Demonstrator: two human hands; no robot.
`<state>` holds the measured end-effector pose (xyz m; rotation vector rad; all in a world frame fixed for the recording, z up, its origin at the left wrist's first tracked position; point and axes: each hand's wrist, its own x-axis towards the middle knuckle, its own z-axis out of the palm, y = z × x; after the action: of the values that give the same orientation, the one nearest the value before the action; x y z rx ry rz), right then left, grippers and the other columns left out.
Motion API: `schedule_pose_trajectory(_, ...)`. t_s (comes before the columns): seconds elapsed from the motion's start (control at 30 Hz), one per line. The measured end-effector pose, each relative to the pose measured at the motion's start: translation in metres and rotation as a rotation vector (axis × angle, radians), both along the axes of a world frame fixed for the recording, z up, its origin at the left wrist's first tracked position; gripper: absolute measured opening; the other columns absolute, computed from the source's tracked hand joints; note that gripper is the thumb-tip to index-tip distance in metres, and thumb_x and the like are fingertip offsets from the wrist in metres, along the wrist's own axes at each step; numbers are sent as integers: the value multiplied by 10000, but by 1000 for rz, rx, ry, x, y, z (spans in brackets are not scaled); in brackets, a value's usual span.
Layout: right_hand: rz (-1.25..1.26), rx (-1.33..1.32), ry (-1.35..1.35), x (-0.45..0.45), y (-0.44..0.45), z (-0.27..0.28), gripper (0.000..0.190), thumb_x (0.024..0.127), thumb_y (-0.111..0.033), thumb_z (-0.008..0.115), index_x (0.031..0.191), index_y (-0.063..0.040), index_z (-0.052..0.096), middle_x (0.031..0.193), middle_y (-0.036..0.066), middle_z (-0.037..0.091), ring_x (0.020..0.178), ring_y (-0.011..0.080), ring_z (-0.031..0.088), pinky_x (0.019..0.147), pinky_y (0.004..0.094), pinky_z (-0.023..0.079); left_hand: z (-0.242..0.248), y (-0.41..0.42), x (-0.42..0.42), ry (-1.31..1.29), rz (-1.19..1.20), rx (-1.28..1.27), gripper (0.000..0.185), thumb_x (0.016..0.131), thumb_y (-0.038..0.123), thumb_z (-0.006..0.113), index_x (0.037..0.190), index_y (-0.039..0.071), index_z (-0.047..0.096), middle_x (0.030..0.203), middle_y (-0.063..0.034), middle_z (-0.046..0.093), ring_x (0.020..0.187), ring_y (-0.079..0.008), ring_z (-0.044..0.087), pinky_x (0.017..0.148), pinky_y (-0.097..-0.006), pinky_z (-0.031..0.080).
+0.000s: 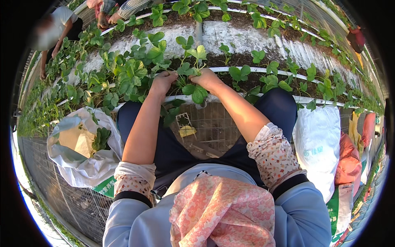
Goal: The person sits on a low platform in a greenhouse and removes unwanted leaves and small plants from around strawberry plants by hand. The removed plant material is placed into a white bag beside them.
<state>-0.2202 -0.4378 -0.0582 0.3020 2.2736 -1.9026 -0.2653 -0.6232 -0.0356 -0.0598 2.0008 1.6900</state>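
Observation:
Before me, a strawberry plant (186, 69) stands at the near edge of a raised planting bed. My left hand (164, 81) is at its left side, with thumb and fingers pinched together among the stems. From the right, my right hand (206, 79) closes its fingertips near the base of the leaf stalks. Leaves cover part of the fingertips, so what exactly each hand pinches cannot be told. A broad green leaf (198, 94) hangs just below, between the hands. Dense strawberry foliage (129, 72) grows on the left, and smaller, spaced plants (239, 73) on the right.
An open white sack (74, 166) with leaves inside stands at left; a white sack (318, 148) and red bags (348, 160) are at right. White tubes (262, 70) run along the bed. Co-workers' arms (131, 9) and a bending person (61, 27) are at upper left.

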Motion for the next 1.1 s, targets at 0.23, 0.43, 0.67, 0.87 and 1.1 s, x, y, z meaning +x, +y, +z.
schedule_pose_trajectory(0.23,169,504,76,-10,-5,-3,272,678,-231,660,821,0,651,775,196,634,790,346,622,702,412,468,5,9,19,211,-285,-289,256,780,101,645,1002,-22,610,936,-92,647,841,-186,594,787,-300,455)
schedule_pose_trajectory(0.43,-256,195,86,-8,9,-11,229,713,-186,630,817,18,636,760,193,636,760,325,630,681,400,465,3,19,16,176,-251,-437,286,775,125,681,1011,-24,617,928,-83,656,781,-147,580,757,-295,459)
schedule_pose_trajectory(0.67,-15,-281,-179,-9,6,17,56,817,-90,574,828,-45,605,618,22,545,485,96,466,427,252,317,-21,7,17,232,-176,-296,416,728,245,748,1058,28,621,950,-109,665,851,-193,618,786,-313,471)
schedule_pose_trajectory(0.87,83,-273,72,-17,-13,-7,111,838,-85,561,860,-8,638,790,38,617,695,141,563,638,296,448,-45,-6,9,369,-268,-441,340,754,262,696,1015,48,650,975,-102,668,885,-196,620,802,-314,462)
schedule_pose_trajectory(1.1,-207,386,207,-22,-5,-28,213,730,-215,624,799,-14,628,781,210,618,787,360,606,687,440,445,-1,7,27,192,-193,-363,322,747,217,689,1013,39,651,932,-68,666,824,-163,597,774,-295,451)
